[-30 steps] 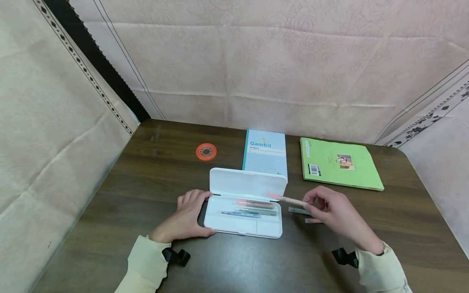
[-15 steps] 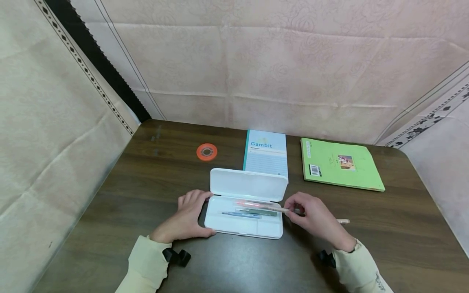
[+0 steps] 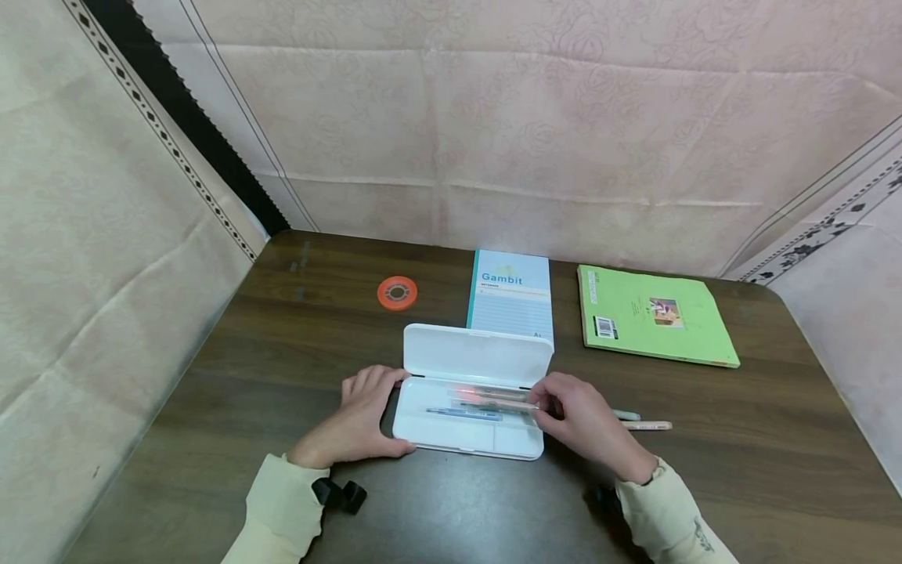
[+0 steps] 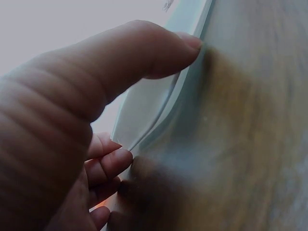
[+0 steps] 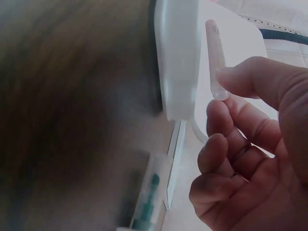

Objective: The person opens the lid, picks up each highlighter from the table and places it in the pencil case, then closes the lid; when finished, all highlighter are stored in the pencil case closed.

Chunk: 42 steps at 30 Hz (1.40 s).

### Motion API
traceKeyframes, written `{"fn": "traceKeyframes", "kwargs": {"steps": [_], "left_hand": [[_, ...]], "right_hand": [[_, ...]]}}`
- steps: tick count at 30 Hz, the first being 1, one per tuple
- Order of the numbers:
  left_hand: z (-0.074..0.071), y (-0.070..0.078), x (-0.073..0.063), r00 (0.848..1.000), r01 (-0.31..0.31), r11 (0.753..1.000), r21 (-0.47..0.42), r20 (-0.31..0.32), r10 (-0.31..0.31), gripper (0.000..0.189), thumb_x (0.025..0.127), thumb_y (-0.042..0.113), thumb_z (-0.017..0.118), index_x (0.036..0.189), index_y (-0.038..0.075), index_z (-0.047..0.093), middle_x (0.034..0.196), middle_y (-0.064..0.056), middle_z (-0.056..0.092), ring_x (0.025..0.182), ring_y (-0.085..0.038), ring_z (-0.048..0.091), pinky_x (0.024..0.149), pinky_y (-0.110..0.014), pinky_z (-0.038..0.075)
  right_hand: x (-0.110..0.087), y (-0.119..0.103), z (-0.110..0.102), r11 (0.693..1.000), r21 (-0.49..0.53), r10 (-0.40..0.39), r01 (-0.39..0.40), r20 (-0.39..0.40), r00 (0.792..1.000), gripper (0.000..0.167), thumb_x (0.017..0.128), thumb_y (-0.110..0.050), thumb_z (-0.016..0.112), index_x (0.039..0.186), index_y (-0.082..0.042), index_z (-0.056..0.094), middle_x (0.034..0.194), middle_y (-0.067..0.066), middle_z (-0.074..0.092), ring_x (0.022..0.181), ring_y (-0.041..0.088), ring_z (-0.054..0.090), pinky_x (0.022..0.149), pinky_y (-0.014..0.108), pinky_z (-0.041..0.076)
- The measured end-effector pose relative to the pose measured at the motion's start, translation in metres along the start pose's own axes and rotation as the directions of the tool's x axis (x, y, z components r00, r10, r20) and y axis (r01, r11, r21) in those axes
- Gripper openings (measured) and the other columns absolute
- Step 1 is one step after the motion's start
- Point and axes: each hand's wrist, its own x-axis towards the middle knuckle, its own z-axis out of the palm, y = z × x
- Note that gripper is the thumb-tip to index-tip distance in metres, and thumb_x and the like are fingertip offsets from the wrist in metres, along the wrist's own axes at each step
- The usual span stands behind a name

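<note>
A white pencil case (image 3: 444, 433) lies with its lid raised on the brown table. My left hand (image 3: 362, 415) grips its left side, thumb at the front corner and fingers by the hinge; the left wrist view shows the thumb (image 4: 168, 53) over the edge. Between thumb and index finger, my right hand (image 3: 581, 415) pinches a pale, pink-tipped pen (image 5: 215, 53) over the case's right part. Inside the case lie several pens, one of them blue (image 3: 461, 413). The held pen partly covers the others in the head view.
Right of the case, partly behind my right hand, lie a green-ended pen (image 3: 627, 415) and a pale pen (image 3: 648, 425). Behind the case are a blue Gambit notebook (image 3: 510, 301) and an orange tape roll (image 3: 397, 293). A green book (image 3: 634, 313) sits at the back right.
My right hand has moved left and lowered the pink-tipped pen into the case, uncovering the ends of the pens on the table. The left hand has stayed put.
</note>
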Motion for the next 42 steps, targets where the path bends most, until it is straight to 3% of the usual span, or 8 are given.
{"fn": "traceKeyframes", "kwargs": {"steps": [8, 23, 34, 42], "left_hand": [[0.002, -0.001, 0.001, 1.0, -0.016, 1.0, 0.013, -0.02, 0.016, 0.09, 0.068, 0.046, 0.086, 0.138, 0.01, 0.042, 0.128, -0.008, 0.047, 0.124, -0.03, 0.035, 0.095, -0.051, 0.022], [0.0, 0.0, 0.0, 1.0, -0.016, 1.0, 0.009, -0.016, 0.016, 0.092, 0.066, 0.045, 0.086, 0.139, 0.01, 0.041, 0.128, -0.006, 0.047, 0.124, -0.029, 0.035, 0.096, -0.049, 0.021], [0.0, 0.0, 0.001, 1.0, -0.012, 1.0, 0.009, -0.016, 0.012, 0.093, 0.065, 0.045, 0.086, 0.139, 0.01, 0.041, 0.128, -0.008, 0.047, 0.123, -0.03, 0.035, 0.095, -0.049, 0.022], [0.002, -0.003, 0.001, 1.0, -0.012, 1.0, 0.007, -0.016, 0.012, 0.093, 0.066, 0.045, 0.087, 0.139, 0.011, 0.041, 0.128, -0.006, 0.047, 0.123, -0.029, 0.035, 0.094, -0.048, 0.022]], "right_hand": [[0.001, -0.004, 0.001, 0.998, 0.045, 0.048, -0.047, -0.016, 0.999, 0.012, 0.087, -0.012, 0.073, 0.096, -0.017, 0.067, 0.078, -0.009, 0.055, 0.069, 0.008, 0.05, 0.06, 0.021, 0.044], [-0.004, 0.002, -0.005, 0.995, 0.091, 0.034, -0.028, -0.06, 0.998, 0.014, 0.086, -0.012, 0.075, 0.098, -0.017, 0.068, 0.083, -0.009, 0.059, 0.073, 0.007, 0.053, 0.064, 0.022, 0.048], [-0.018, 0.017, -0.033, 0.994, 0.109, 0.0, 0.016, -0.143, 0.99, 0.018, 0.086, -0.009, 0.074, 0.101, -0.016, 0.068, 0.084, -0.01, 0.061, 0.069, 0.006, 0.054, 0.06, 0.023, 0.046], [-0.039, 0.04, -0.059, 0.99, 0.142, 0.046, -0.015, -0.22, 0.974, 0.018, 0.09, -0.01, 0.071, 0.103, -0.021, 0.065, 0.085, -0.006, 0.064, 0.061, 0.008, 0.054, 0.055, 0.022, 0.046]]}}
